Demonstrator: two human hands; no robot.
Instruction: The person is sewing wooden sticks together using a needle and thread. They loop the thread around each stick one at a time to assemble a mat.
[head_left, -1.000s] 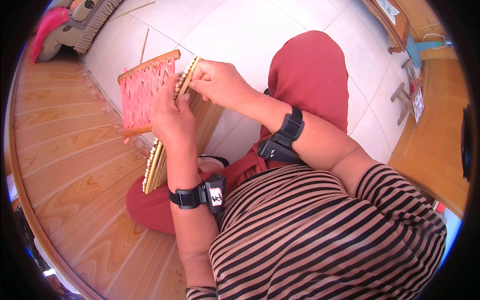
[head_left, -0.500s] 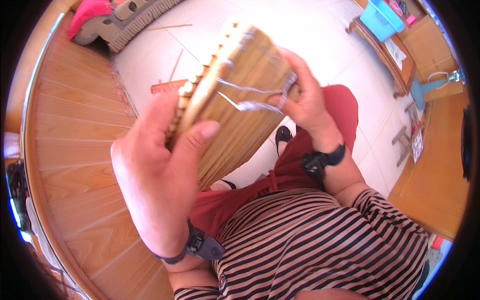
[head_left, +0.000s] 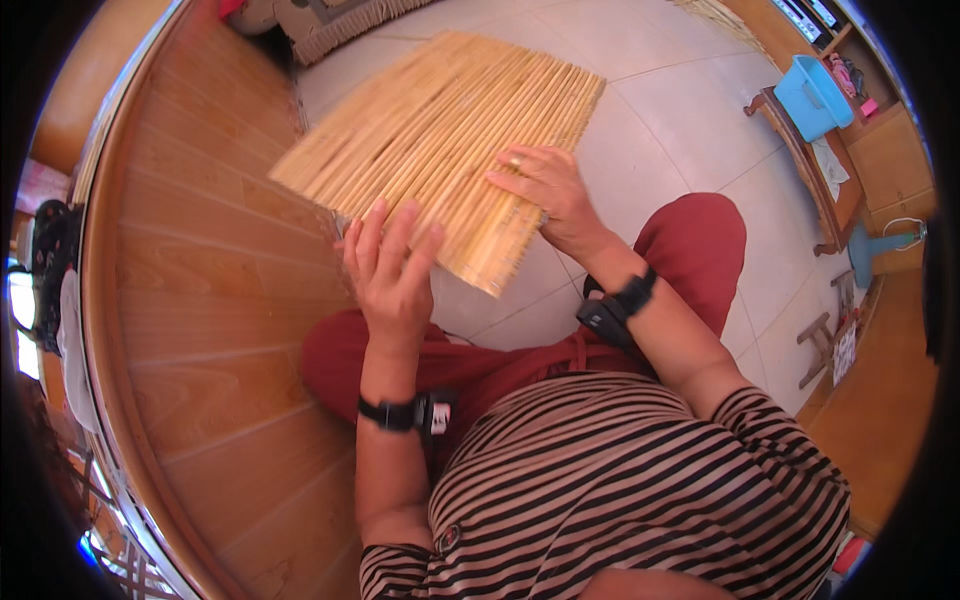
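A mat of thin straw-coloured stalks point(head_left: 440, 135), laid side by side, is held up in front of me over my lap. Its face tilts toward me and its stalk ends make a jagged right edge. My right hand point(head_left: 558, 195) grips that right side, with ringed fingers bent over the top face and the thumb hidden behind. At the near edge is my left hand point(head_left: 393, 280), its fingers stretched and spread against the mat, not wrapped round it. The mat's left part is slightly blurred.
A wooden platform point(head_left: 205, 320) with a raised rim lies at my left. On the right, a blue basket point(head_left: 812, 98) stands on a low wooden table point(head_left: 838, 200), near a wooden cabinet point(head_left: 890, 140). A beige patterned sofa point(head_left: 350, 25) is at the far left.
The mat has turned from a steep, edge-on tilt showing silvery ties to a broad face of stalks. My left hand has loosened from its side and spread its fingers at the near edge.
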